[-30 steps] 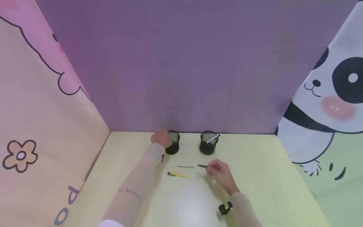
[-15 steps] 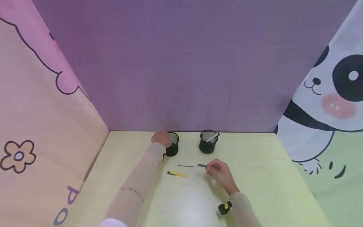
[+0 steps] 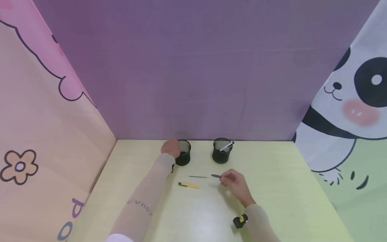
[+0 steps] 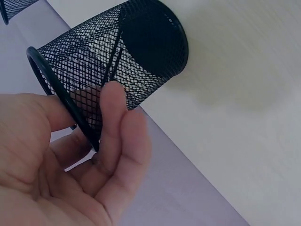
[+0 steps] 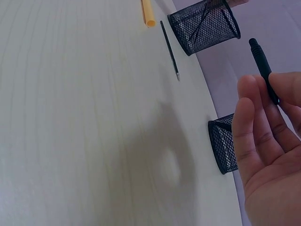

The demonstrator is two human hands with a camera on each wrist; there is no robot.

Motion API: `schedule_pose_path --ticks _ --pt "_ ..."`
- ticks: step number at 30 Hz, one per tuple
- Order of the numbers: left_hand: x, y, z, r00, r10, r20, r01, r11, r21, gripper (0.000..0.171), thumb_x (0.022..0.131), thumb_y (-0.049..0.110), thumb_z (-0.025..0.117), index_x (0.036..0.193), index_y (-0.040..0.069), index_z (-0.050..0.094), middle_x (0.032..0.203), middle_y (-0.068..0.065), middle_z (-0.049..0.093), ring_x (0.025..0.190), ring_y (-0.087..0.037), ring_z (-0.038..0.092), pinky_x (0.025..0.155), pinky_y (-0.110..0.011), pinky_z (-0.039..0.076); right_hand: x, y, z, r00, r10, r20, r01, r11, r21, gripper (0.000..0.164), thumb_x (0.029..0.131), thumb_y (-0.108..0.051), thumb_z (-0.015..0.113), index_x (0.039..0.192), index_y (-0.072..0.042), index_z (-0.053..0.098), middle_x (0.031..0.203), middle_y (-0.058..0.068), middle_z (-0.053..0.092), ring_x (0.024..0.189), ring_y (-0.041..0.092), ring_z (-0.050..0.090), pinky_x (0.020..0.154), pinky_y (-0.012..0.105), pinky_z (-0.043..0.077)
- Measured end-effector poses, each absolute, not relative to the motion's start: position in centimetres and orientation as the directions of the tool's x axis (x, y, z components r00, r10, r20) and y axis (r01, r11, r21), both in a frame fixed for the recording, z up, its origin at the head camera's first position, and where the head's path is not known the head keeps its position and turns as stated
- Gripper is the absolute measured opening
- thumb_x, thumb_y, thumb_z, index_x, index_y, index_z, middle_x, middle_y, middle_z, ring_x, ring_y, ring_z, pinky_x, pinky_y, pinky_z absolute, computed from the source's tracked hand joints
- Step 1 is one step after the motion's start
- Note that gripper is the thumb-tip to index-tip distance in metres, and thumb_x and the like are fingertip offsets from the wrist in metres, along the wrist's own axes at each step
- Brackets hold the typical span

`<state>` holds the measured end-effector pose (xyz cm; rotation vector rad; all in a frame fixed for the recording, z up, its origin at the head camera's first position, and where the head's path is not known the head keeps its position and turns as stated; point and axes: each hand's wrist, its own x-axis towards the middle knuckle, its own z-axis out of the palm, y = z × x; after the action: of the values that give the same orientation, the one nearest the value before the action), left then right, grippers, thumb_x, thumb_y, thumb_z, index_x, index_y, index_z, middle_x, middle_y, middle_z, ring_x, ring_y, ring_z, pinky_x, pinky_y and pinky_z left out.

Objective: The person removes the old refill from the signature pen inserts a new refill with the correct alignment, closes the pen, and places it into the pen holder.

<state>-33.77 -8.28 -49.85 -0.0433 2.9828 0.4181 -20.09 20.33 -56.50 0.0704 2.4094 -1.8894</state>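
Black mesh makes up the cup (image 3: pixel 184 158) gripped by the left hand (image 3: pixel 170 148): its fingers are bent over the rim, with some in front of the mesh and part of the hand showing through from behind. The cup stands upright on the tabletop (image 3: pixel 272 178), near its back edge. Dark slim lines run along the mesh; whether they are pens or seams I cannot tell.

The right hand (image 3: pixel 237 186) pinches a dark pen part (image 5: pixel 261 62), ridged near its free end, between thumb and fingers, raised above the tabletop, where the hand's shadow falls.

Just beyond the pen part's end lies a thin refill (image 3: pixel 198 176), its metal tip toward the right hand. Nearer the person is a yellow pen (image 3: pixel 189 185), dark at one end and hollow at the other. To the right stands the other cup (image 3: pixel 220 157), a white pen (image 3: pixel 226 147) leaning in it. Purple cloth (image 3: pixel 196 67) hangs behind.
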Motion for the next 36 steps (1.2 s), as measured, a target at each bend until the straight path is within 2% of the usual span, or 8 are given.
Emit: schedule_pose_path --ticks 7,10,13,16,22,26,31,36 --pt "-33.5 -8.5 -49.6 -0.998 -0.018 -0.057 -0.034 0.96 0.28 0.012 0.095 0.009 0.061 0.09 0.004 0.072 0.096 -0.016 0.074 0.081 -0.03 0.071 0.068 -0.044 0.06 -20.2 20.2 -56.5 -0.997 -0.011 -0.076 0.07 0.26 -0.963 0.012 0.094 -0.002 0.068 0.105 0.002 0.068 0.094 0.011 0.074 0.082 0.016 0.07 0.078 0.028 0.058" --pt "-32.9 -8.6 -48.8 -1.0 -0.02 -0.019 -0.024 0.956 0.292 0.02 0.096 0.014 0.065 0.078 0.007 0.069 0.084 -0.011 0.073 0.071 -0.025 0.068 0.062 -0.041 0.058 -20.2 20.2 -56.5 -0.997 -0.012 -0.079 0.074 0.259 -0.963 0.012 0.094 -0.002 0.068 0.105 0.002 0.068 0.094 0.011 0.074 0.082 0.017 0.07 0.078 0.028 0.058" --pt "-32.4 -9.0 -48.1 -1.0 -0.021 0.009 -0.017 0.951 0.309 0.025 0.096 0.02 0.067 0.073 0.008 0.068 0.079 -0.008 0.07 0.067 -0.023 0.066 0.058 -0.039 0.055 -20.3 20.2 -56.4 -0.996 -0.014 -0.084 0.078 0.254 -0.964 0.014 0.094 -0.002 0.068 0.107 0.003 0.067 0.095 0.013 0.074 0.083 0.018 0.07 0.079 0.029 0.058" --pt "-32.2 -9.7 -47.9 -0.998 -0.025 0.057 -0.003 0.935 0.356 0.024 0.096 0.025 0.069 0.078 0.009 0.072 0.08 -0.006 0.071 0.067 -0.021 0.064 0.056 -0.036 0.05 -20.3 20.2 -56.4 -0.996 -0.016 -0.084 0.078 0.252 -0.965 0.015 0.094 -0.003 0.068 0.108 0.003 0.067 0.096 0.013 0.074 0.083 0.019 0.07 0.079 0.029 0.058" --pt "-31.3 -11.6 -47.7 -0.992 -0.043 0.115 0.021 0.862 0.506 0.026 0.097 0.036 0.07 0.099 0.012 0.081 0.091 -0.005 0.078 0.066 -0.017 0.06 0.053 -0.028 0.042 -20.5 20.2 -56.4 -0.997 -0.012 -0.082 0.077 0.257 -0.963 0.014 0.094 -0.003 0.068 0.107 0.002 0.067 0.096 0.013 0.074 0.085 0.02 0.07 0.079 0.03 0.058" --pt "-30.4 -12.9 -47.7 -0.993 -0.053 0.11 0.022 0.809 0.587 0.034 0.099 0.041 0.066 0.091 0.011 0.082 0.087 -0.005 0.077 0.061 -0.017 0.056 0.05 -0.027 0.038 -20.6 20.1 -56.2 -0.997 -0.008 -0.075 0.071 0.255 -0.964 0.012 0.095 -0.004 0.068 0.106 0.001 0.067 0.096 0.013 0.074 0.084 0.02 0.07 0.079 0.03 0.058" --pt "-29.4 -13.9 -48.6 -0.992 -0.014 0.122 0.066 0.773 0.631 0.047 0.105 0.043 0.055 0.072 0.012 0.066 0.07 -0.003 0.065 0.056 -0.017 0.049 0.052 -0.029 0.035 -20.6 20.1 -56.1 -0.997 -0.014 -0.07 0.064 0.246 -0.967 0.012 0.094 -0.004 0.068 0.105 0.002 0.067 0.095 0.013 0.074 0.082 0.018 0.07 0.078 0.03 0.058" --pt "-28.3 -14.3 -50.2 -0.986 0.102 0.131 0.164 0.726 0.668 0.04 0.109 0.033 0.048 0.075 0.012 0.051 0.066 -0.001 0.046 0.059 -0.017 0.042 0.056 -0.03 0.033 -20.6 20.1 -56.3 -0.997 -0.012 -0.072 0.067 0.238 -0.969 0.011 0.094 -0.003 0.068 0.105 0.001 0.067 0.094 0.014 0.074 0.082 0.019 0.07 0.078 0.03 0.058"
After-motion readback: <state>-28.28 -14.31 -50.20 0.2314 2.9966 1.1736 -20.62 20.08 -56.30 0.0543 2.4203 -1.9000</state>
